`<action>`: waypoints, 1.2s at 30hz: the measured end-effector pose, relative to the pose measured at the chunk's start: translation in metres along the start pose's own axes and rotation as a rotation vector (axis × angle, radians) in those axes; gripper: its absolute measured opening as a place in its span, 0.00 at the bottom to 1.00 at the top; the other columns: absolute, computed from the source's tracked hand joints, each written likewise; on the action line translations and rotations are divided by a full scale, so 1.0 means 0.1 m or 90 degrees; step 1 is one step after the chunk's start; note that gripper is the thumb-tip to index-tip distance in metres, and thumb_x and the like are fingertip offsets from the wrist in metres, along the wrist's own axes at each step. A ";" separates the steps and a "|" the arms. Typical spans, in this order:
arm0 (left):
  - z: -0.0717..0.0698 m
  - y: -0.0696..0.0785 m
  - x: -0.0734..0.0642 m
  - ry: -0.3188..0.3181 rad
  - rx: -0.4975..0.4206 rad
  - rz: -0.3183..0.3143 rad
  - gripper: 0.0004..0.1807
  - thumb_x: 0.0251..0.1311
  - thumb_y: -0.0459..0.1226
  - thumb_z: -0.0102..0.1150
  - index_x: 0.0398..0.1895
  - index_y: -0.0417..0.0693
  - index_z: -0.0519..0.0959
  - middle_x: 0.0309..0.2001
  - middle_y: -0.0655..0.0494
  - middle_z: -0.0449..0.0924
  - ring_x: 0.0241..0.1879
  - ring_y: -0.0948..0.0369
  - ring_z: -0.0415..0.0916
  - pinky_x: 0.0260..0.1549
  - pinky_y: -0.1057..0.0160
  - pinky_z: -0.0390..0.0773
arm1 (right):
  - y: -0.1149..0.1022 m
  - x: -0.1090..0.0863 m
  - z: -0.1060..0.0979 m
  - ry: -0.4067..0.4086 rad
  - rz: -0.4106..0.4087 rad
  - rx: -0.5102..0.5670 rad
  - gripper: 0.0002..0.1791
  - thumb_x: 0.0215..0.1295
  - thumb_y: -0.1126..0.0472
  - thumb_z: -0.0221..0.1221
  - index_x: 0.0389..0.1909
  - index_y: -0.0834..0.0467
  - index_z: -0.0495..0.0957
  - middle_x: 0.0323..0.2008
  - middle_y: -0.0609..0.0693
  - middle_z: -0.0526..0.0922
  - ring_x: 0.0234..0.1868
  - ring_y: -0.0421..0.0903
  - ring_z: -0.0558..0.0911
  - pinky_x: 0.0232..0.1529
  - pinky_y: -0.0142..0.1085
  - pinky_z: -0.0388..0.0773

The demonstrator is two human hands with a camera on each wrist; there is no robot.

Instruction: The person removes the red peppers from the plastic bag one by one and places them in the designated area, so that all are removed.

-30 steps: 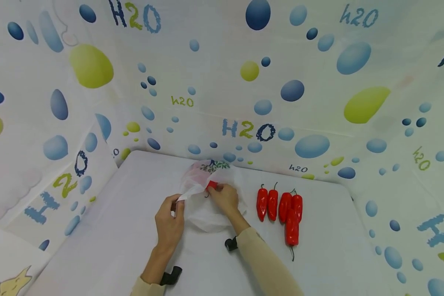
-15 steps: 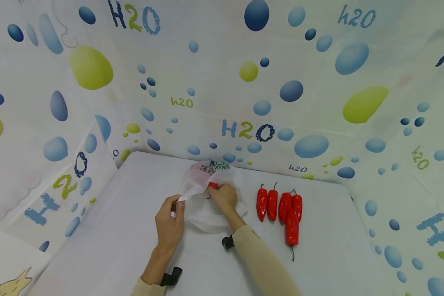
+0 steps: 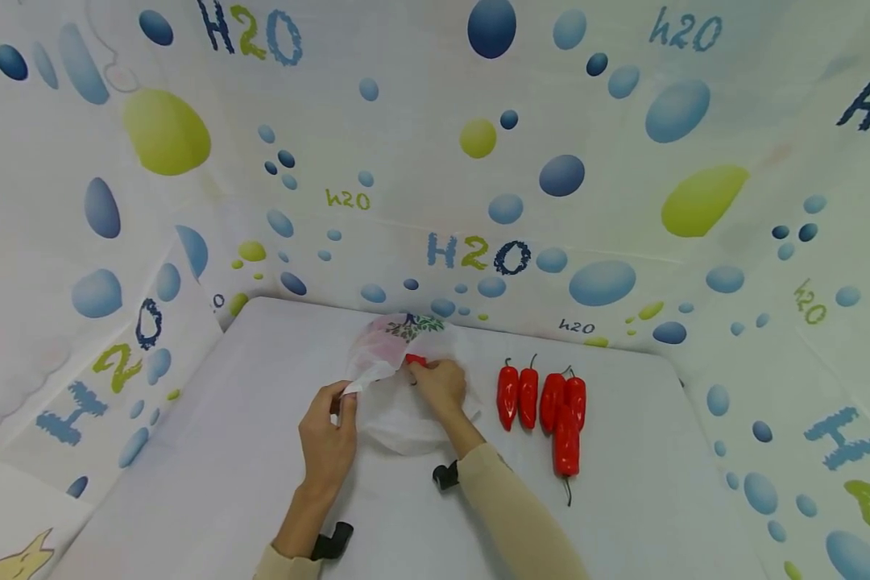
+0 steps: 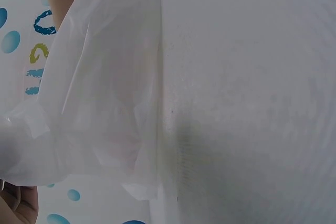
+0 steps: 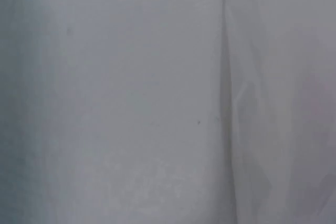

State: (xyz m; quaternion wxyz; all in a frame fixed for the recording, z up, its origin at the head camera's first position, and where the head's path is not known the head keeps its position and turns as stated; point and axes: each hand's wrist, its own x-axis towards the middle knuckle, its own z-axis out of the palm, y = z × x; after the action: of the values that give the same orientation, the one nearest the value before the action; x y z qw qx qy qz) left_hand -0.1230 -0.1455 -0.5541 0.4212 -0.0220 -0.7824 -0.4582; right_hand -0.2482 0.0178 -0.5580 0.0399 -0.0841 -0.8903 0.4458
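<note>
A thin white plastic bag with a green leafy print lies toward the back of the table, and pinkish-red shows through its left side. My left hand pinches the bag's edge between thumb and fingers, lifting it. At the bag's mouth my right hand holds a red chili pepper, mostly hidden by the fingers and the bag. In the left wrist view the translucent bag hangs beside part of the left hand. The right wrist view shows only table and the bag's side.
Several glossy red chili peppers lie to the right of the bag, one chili pepper overlapping two others. The white table ends against a printed backdrop behind and at the sides. Black wrist cameras sit below both wrists.
The right hand's red chili pepper shows slightly less above the fingers, sitting deeper at the bag's mouth. The left hand keeps its pinch on the bag. The whole head view has shifted a little.
</note>
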 end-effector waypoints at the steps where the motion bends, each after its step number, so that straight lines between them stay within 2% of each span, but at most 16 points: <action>1: 0.00 0.00 0.00 0.000 0.001 -0.001 0.08 0.67 0.26 0.64 0.48 0.36 0.82 0.36 0.49 0.83 0.32 0.60 0.75 0.33 0.75 0.71 | 0.00 0.00 -0.01 0.001 0.003 0.006 0.20 0.58 0.43 0.70 0.28 0.59 0.88 0.26 0.47 0.86 0.29 0.48 0.83 0.29 0.41 0.79; 7: -0.02 0.01 0.00 -0.007 0.002 -0.012 0.08 0.68 0.26 0.63 0.48 0.37 0.82 0.36 0.49 0.83 0.32 0.60 0.75 0.32 0.75 0.70 | 0.01 -0.03 -0.07 0.014 0.009 0.041 0.20 0.59 0.44 0.69 0.36 0.60 0.89 0.29 0.48 0.88 0.32 0.48 0.85 0.31 0.41 0.82; 11: -0.01 0.00 0.00 -0.006 0.005 -0.014 0.08 0.68 0.26 0.63 0.48 0.37 0.82 0.36 0.49 0.83 0.32 0.61 0.74 0.31 0.76 0.70 | 0.01 -0.08 -0.13 0.031 -0.007 0.057 0.20 0.60 0.45 0.68 0.38 0.60 0.89 0.32 0.50 0.89 0.34 0.50 0.84 0.33 0.42 0.83; 19: -0.01 -0.03 -0.01 0.006 0.005 -0.003 0.07 0.68 0.27 0.62 0.48 0.36 0.82 0.37 0.48 0.84 0.32 0.62 0.74 0.32 0.75 0.70 | -0.02 -0.20 -0.27 0.041 -0.023 0.106 0.19 0.64 0.46 0.68 0.39 0.59 0.89 0.29 0.48 0.89 0.28 0.45 0.84 0.29 0.39 0.83; 23: 0.00 -0.03 0.00 0.015 0.004 0.010 0.07 0.68 0.26 0.62 0.47 0.35 0.83 0.36 0.48 0.84 0.32 0.62 0.74 0.32 0.75 0.70 | -0.03 -0.25 -0.34 0.052 -0.044 0.124 0.18 0.65 0.47 0.70 0.40 0.59 0.90 0.29 0.47 0.89 0.28 0.44 0.85 0.30 0.38 0.84; 26: 0.01 -0.03 0.00 0.014 0.005 0.004 0.08 0.68 0.26 0.63 0.48 0.35 0.83 0.36 0.49 0.84 0.32 0.62 0.74 0.32 0.75 0.70 | -0.03 -0.28 -0.40 0.058 -0.057 0.134 0.17 0.65 0.48 0.70 0.42 0.59 0.90 0.30 0.48 0.90 0.29 0.44 0.86 0.31 0.38 0.84; 31: 0.02 -0.02 0.00 0.009 0.001 -0.010 0.08 0.68 0.26 0.63 0.49 0.36 0.83 0.37 0.49 0.84 0.33 0.62 0.74 0.34 0.76 0.70 | -0.03 -0.36 -0.49 0.063 -0.044 0.148 0.17 0.65 0.47 0.70 0.41 0.58 0.90 0.29 0.47 0.89 0.29 0.45 0.85 0.31 0.39 0.84; 36: 0.04 -0.01 0.01 0.030 -0.011 0.021 0.08 0.66 0.25 0.64 0.47 0.37 0.83 0.36 0.49 0.84 0.32 0.62 0.74 0.32 0.75 0.70 | -0.03 -0.46 -0.57 0.063 -0.024 0.154 0.19 0.65 0.45 0.70 0.44 0.57 0.90 0.32 0.47 0.90 0.32 0.45 0.84 0.32 0.39 0.84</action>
State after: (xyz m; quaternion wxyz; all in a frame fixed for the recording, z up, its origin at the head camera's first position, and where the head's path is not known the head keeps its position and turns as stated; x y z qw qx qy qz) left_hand -0.1265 -0.1441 -0.5551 0.4466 -0.0279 -0.7680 -0.4582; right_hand -0.1953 0.0523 -0.5213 0.1017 -0.0837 -0.8284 0.5444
